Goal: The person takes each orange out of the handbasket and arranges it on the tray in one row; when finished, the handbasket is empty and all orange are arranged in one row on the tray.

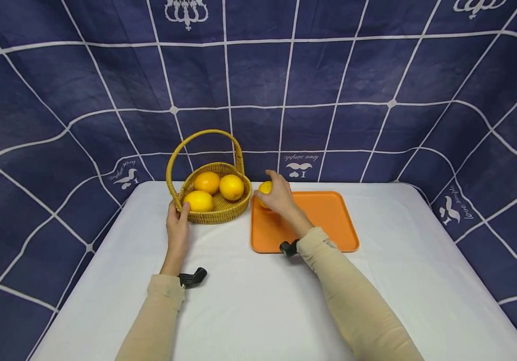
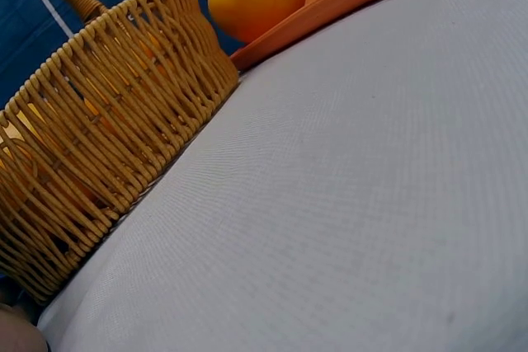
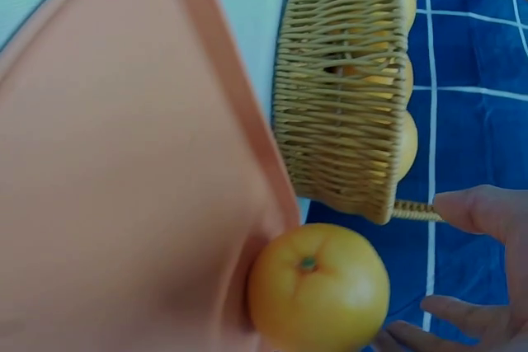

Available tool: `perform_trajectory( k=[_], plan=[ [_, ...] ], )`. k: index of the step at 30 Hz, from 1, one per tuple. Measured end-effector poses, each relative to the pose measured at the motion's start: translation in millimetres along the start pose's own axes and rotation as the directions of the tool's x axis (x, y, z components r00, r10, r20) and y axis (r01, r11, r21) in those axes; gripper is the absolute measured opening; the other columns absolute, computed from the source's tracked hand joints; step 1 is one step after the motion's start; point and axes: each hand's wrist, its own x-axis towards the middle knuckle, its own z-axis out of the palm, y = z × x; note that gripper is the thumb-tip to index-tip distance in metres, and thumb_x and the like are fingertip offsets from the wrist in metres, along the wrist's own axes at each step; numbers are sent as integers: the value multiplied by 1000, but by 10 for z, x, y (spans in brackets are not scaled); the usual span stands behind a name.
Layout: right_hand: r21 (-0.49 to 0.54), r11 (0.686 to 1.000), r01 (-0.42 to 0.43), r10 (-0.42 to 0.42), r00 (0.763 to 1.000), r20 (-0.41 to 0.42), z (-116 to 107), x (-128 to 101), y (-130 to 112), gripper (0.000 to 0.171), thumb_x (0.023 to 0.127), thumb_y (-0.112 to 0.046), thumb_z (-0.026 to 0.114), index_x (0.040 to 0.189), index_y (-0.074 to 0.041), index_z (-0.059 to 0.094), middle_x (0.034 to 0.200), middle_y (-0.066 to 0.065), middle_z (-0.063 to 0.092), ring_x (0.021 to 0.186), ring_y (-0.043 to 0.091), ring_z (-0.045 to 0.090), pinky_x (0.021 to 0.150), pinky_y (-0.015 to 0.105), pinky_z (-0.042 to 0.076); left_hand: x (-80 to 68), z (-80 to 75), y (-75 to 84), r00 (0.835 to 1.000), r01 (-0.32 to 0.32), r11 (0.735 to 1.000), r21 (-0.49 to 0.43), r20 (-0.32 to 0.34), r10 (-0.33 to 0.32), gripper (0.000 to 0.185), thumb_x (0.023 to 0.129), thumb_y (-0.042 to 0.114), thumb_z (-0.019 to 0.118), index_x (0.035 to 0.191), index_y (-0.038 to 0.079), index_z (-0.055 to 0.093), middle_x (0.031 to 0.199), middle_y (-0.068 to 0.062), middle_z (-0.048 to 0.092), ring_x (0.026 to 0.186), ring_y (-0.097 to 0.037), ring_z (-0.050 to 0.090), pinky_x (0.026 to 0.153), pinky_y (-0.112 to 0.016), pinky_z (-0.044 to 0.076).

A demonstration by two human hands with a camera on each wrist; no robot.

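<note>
My left hand (image 1: 178,231) grips the near-left rim of a woven wicker basket (image 1: 215,217), its thumb over the edge. In that basket lie three yellow-orange round fruits, one (image 1: 206,183) at the back, one (image 1: 231,187) at the right and one (image 1: 199,201) beside my thumb. An orange (image 1: 265,188) sits at the far-left corner of an orange tray (image 1: 323,220). Around it my right hand (image 1: 280,195) reaches with thumb and fingers spread. In the right wrist view, a gap shows between the thumb and this orange (image 3: 318,286).
The basket's tall arched handle (image 1: 211,131) rises above the fruit. A white cloth (image 1: 240,301) covers the table. Behind it hangs a dark blue curtain (image 1: 258,75) with white grid lines. Small black devices (image 1: 193,277) are strapped at both wrists.
</note>
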Motion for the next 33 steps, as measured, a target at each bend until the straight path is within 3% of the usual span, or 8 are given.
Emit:
perform_trajectory(
  k=[12, 24, 33],
  plan=[
    [20, 996, 92, -92, 996, -7, 20, -3, -277, 67, 95, -23, 75, 154, -5, 49, 157, 17, 51, 147, 38, 46, 124, 50, 38, 11, -7, 12, 1000, -4, 1000, -9, 7, 4, 60, 112, 40, 49, 165, 17, 33, 166, -7, 42, 153, -18, 37, 130, -41, 27],
    [5, 984, 178, -178, 981, 83, 260, 86, -591, 70, 96, -23, 77, 156, -4, 46, 156, 18, 51, 144, 34, 49, 123, 46, 41, 3, -15, 23, 1000, -26, 1000, 13, -4, 26, 62, 111, 46, 49, 163, 15, 36, 165, -7, 44, 152, -16, 38, 130, -37, 27],
    [-45, 986, 160, -152, 976, 157, 471, 221, -636, 73, 95, -23, 78, 157, -4, 45, 157, 17, 51, 146, 34, 48, 122, 46, 42, -6, -29, -2, 999, -44, 999, 22, 18, 44, 65, 111, 49, 48, 164, 16, 34, 165, -9, 43, 153, -18, 38, 130, -39, 27]
  ],
)
